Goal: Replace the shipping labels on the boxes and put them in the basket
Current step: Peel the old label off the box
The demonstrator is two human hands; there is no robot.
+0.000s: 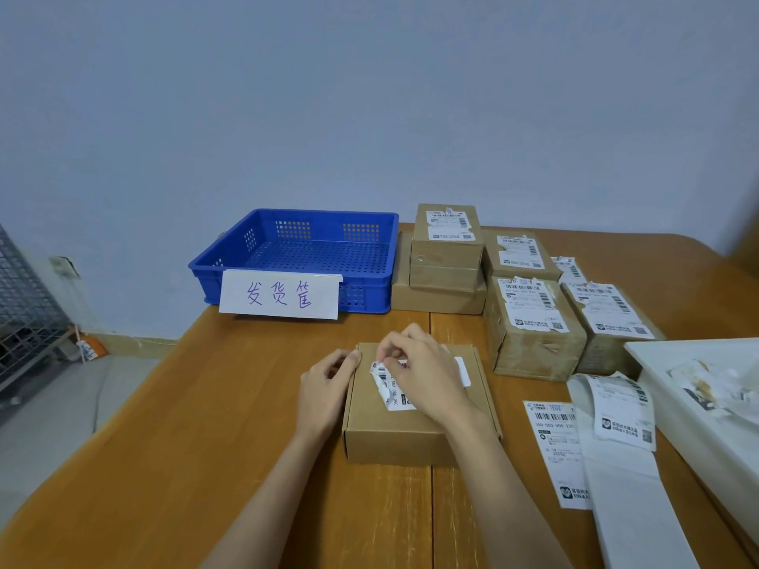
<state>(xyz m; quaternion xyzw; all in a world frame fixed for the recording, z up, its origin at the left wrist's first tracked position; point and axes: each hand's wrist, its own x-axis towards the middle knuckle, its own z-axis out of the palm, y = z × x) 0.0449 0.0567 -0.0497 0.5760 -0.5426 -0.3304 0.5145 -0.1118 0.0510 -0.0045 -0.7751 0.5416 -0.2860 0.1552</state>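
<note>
A flat brown cardboard box (394, 429) lies on the wooden table in front of me. A white shipping label (388, 388) on its top is partly peeled and crumpled at its left edge. My right hand (419, 371) lies over the box top and pinches the label's lifted upper edge. My left hand (326, 384) holds the box's left top edge, thumb on the lid. The blue perforated basket (382, 277) stands at the back left with nothing visible inside, a handwritten paper sign on its front.
Several labelled cardboard boxes (530, 322) are stacked at the back right. Fresh labels on backing strips (554, 441) lie to the right of the box. A white tray (706, 408) with paper scraps sits at the far right. A metal grille stands on the floor, left.
</note>
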